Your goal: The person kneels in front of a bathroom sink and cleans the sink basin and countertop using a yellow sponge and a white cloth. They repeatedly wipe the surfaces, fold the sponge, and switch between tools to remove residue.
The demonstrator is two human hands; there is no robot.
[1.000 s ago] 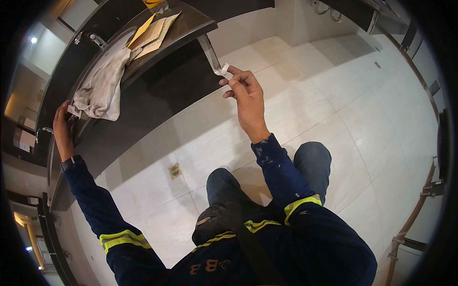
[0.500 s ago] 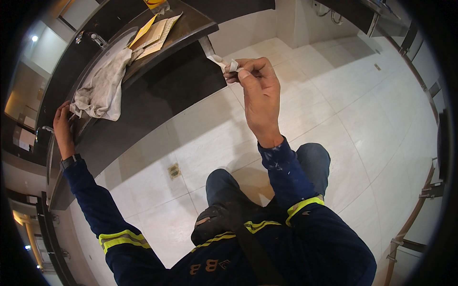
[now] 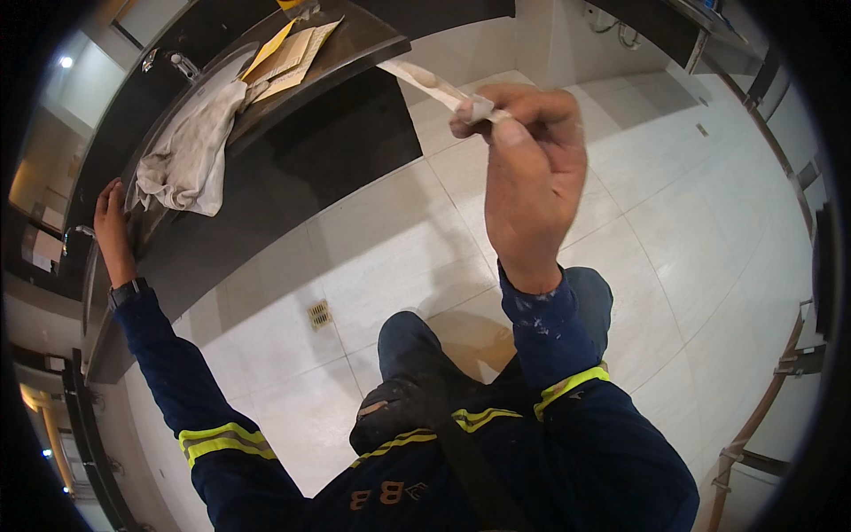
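Note:
A long whitish strip that looks like masking tape (image 3: 424, 82) stretches from the underside of the dark counter's (image 3: 377, 49) right end to my right hand (image 3: 536, 164). Thumb and fingertips are closed on its crumpled free end, above the tiled floor. My left hand (image 3: 113, 222) lies along the counter's front edge on the left, its fingers stretched out and holding nothing. Close by that hand, a dirty pale cloth (image 3: 191, 164) drapes over the sink rim and counter edge.
Yellow and tan sheets of sandpaper or card (image 3: 288, 58) lie on the counter behind the cloth. A chrome faucet (image 3: 182, 66) stands at the sink. A small floor drain (image 3: 319, 314) sits in the pale tiles. Brown-edged panels (image 3: 769, 381) line the right side.
My right hand has moved right and closer, drawing the strip out longer and straighter from the counter. My left hand stays at the counter edge, shifted slightly.

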